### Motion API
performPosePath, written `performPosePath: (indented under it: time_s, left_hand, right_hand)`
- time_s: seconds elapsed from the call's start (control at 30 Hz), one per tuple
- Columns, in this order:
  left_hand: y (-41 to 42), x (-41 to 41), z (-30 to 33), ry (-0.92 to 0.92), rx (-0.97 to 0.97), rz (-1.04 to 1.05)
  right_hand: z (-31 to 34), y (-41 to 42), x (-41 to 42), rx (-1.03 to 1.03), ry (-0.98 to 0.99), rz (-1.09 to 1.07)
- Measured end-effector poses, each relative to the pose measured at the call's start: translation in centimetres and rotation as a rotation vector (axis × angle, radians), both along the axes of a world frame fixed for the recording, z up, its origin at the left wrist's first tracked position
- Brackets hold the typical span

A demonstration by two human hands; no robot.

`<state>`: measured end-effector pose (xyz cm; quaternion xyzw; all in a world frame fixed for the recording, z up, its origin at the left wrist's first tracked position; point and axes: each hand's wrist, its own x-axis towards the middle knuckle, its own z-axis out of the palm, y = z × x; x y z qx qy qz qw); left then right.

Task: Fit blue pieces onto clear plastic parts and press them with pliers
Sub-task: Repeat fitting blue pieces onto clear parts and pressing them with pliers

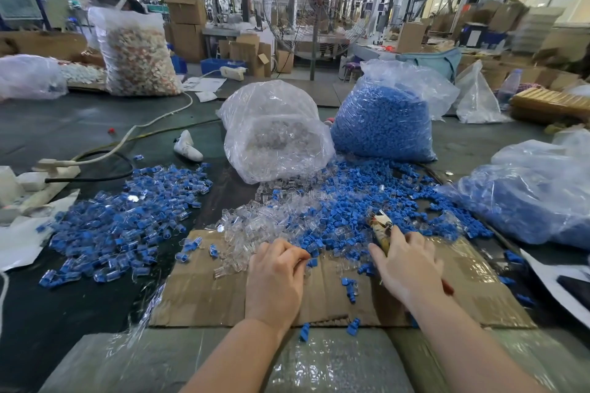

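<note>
Nearest, flattened cardboard (198, 293) on the worktop (79, 124). Left hand (276, 277) curled, fingertips pinched at the edge of the loose clear plastic parts (252, 230). Right hand (407, 268) wrapped around pliers (381, 226), nose pointing into scattered blue pieces (338, 223). Assembled pieces (118, 226) heaped left; clear bag (274, 131) and blue bag (383, 118) behind.

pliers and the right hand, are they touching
Touching. The head view shows the right hand wrapped over the handles of the pliers, whose tip sticks out past the fingers over the blue pieces.
</note>
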<state>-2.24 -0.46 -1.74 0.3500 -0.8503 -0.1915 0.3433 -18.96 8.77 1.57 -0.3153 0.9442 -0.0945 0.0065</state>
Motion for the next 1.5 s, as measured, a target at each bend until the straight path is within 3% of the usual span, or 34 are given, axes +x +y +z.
performPosePath:
  time_s: [0.17,0.27,0.5,0.73,0.83,0.97,1.07,1.23,1.5]
  left_hand:
    - [0.1,-0.4,-0.1,-0.029,-0.021,0.011]
    - [0.1,-0.4,-0.2,-0.037,-0.036,0.008]
    - [-0.1,-0.3,-0.6,-0.061,-0.019,0.001]
    - [0.2,0.1,-0.4,-0.033,-0.039,-0.007]
    - [0.3,0.2,-0.2,0.005,-0.052,-0.029]
    - [0.6,0.3,0.1,0.045,-0.050,-0.085]
    - [0.7,0.5,0.3,0.105,0.013,-0.110]
    - [0.8,0.5,0.5,0.169,0.089,-0.116]
    - [0.7,0.6,0.7,0.240,0.128,-0.020]
  right_hand:
    - [0.1,0.1,2.3,-0.237,0.231,0.233]
    - [-0.1,-0.4,3.5,-0.213,0.211,0.352]
    - [-0.7,-1.1,4.6,-0.125,0.222,0.352]
    - [-0.6,-1.2,4.8,-0.218,0.172,0.411]
    - [-0.4,-1.1,5.3,-0.388,0.081,0.426]
    - [0.0,-1.4,6.3,-0.585,-0.202,0.433]
    - [0.2,-1.6,6.5,-0.636,-0.394,0.440]
    - [0.5,-1.5,6.6,-0.648,-0.462,0.496]
    - [-0.4,-1.7,7.1,-0.472,-0.180,0.557]
